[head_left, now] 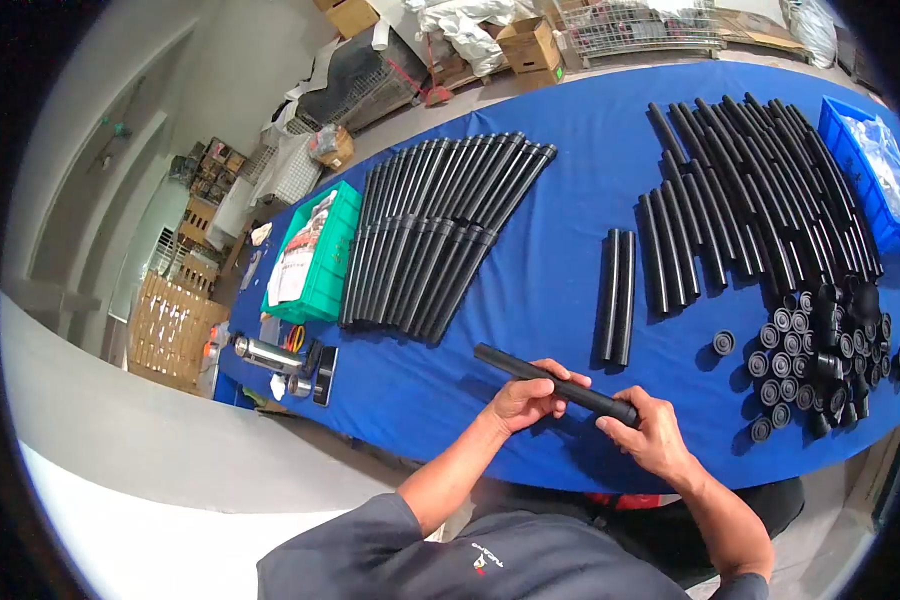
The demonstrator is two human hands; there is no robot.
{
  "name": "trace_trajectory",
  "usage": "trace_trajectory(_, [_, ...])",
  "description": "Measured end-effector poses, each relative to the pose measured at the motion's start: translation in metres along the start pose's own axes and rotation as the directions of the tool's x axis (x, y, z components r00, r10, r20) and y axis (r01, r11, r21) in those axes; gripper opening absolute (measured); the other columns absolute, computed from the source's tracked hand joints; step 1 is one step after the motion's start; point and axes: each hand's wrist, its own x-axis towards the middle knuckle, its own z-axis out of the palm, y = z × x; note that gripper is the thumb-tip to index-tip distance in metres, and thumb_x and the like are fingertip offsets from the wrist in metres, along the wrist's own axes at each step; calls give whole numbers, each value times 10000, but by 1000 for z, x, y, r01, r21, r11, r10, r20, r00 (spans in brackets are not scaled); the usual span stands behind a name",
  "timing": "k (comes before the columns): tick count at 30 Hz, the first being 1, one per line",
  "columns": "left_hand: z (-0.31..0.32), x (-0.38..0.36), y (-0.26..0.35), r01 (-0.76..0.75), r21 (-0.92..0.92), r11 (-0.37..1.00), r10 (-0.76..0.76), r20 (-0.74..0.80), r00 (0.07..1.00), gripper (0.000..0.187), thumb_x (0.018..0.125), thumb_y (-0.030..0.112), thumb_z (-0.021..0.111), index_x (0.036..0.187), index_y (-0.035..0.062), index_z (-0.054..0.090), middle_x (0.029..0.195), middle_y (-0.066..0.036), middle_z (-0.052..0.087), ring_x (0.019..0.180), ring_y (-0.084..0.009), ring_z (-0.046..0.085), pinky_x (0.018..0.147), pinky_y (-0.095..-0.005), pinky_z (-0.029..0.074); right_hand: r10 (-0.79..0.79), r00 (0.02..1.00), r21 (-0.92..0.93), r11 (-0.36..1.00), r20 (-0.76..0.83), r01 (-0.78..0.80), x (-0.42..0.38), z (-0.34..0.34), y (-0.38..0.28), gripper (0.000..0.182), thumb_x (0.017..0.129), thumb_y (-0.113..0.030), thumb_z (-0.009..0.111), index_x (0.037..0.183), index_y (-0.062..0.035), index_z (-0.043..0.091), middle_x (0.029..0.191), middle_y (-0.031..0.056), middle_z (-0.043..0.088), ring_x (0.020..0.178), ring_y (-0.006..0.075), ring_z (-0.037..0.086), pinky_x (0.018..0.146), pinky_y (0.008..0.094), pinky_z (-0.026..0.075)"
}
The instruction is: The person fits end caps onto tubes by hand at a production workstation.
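Note:
A black tube (505, 361) lies slantwise across both my hands above the near edge of the table. My left hand (528, 400) is closed around its middle. At the tube's right end, the fingers of my right hand (655, 430) are wrapped round it; whether a cap sits on that end is hidden by them. Two loose black tubes (618, 300) lie side by side just beyond my hands. Right of them stands a single round black cap (723, 343), and further right is a heap of similar black caps (795, 365).
A blue cloth (560, 250) covers the table. Capped black tubes (430, 230) lie in rows beside a green crate (335, 240). More tubes (740, 190) lie at the far right near a blue bin (850, 150). A metal flask (270, 352) sits at the left edge.

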Motion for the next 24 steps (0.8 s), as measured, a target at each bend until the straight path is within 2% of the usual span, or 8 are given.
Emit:
trace_trajectory(3, [-4, 1, 0, 12, 18, 1000, -13, 23, 1000, 267, 902, 95, 732, 1166, 65, 706, 1290, -284, 640, 851, -240, 735, 754, -351, 648, -158, 987, -150, 977, -26, 152, 0, -1, -1, 336, 892, -245, 761, 1053, 26, 645, 680, 133, 608, 599, 240, 627, 573, 374, 480])
trace_trajectory(9, [-4, 1, -1, -2, 54, 999, 3, -34, 999, 299, 866, 158, 785, 1144, 70, 715, 1267, -301, 649, 820, -242, 736, 703, -363, 644, -28, 1000, -104, 994, 6, 28, 1, -2, -5, 317, 888, -229, 759, 1038, 26, 643, 729, 165, 627, 653, 295, 650, 593, 404, 488])
trace_trajectory(12, [-5, 2, -1, -7, 53, 999, 8, -18, 1000, 295, 869, 161, 782, 1141, 70, 711, 1273, -302, 645, 818, -245, 738, 707, -363, 646, -227, 974, -251, 944, -19, 215, -1, -2, -8, 343, 873, -199, 774, 1093, 20, 628, 796, 173, 637, 682, 333, 657, 600, 432, 512])
trace_trajectory(15, [-7, 1, -2, -3, 53, 999, 3, -11, 1000, 297, 866, 167, 786, 1135, 69, 706, 1276, -299, 643, 817, -244, 736, 709, -361, 646, -531, 847, -566, 692, 22, 449, -1, 4, 7, 404, 856, -174, 787, 1168, 4, 600, 856, 167, 629, 698, 339, 660, 597, 442, 538])
trace_trajectory(19, [-2, 1, -1, -16, 68, 998, 16, 2, 1000, 300, 862, 174, 794, 1128, 67, 703, 1268, -294, 645, 796, -236, 727, 685, -348, 633, -514, 858, -462, 758, 10, 460, 2, 3, 14, 445, 850, -181, 793, 1206, -12, 585, 865, 152, 623, 693, 314, 664, 558, 432, 539])
trace_trajectory(21, [-5, 1, 0, -4, 49, 999, 2, 43, 999, 295, 875, 158, 781, 1143, 62, 703, 1274, -284, 648, 801, -230, 727, 698, -350, 630, 14, 992, -125, 992, 122, 2, 4, -6, 4, 448, 847, -194, 799, 1196, -10, 587, 879, 160, 627, 697, 335, 663, 565, 447, 539])
trace_trajectory(22, [-7, 0, 1, 2, 40, 999, -4, 63, 998, 293, 881, 150, 774, 1151, 60, 704, 1276, -279, 650, 804, -227, 727, 705, -351, 628, 262, 934, 18, 962, 242, -274, 4, -9, -2, 450, 845, -200, 802, 1192, -9, 588, 886, 164, 629, 699, 346, 663, 569, 455, 540])
trace_trajectory(24, [-6, 1, 0, 7, 27, 1000, -7, 20, 1000, 293, 879, 151, 776, 1149, 61, 706, 1276, -276, 652, 798, -223, 726, 701, -350, 627, -31, 997, -169, 985, 66, 42, 1, -4, -3, 392, 850, -208, 795, 1132, -1, 616, 861, 181, 650, 705, 369, 670, 580, 459, 535])
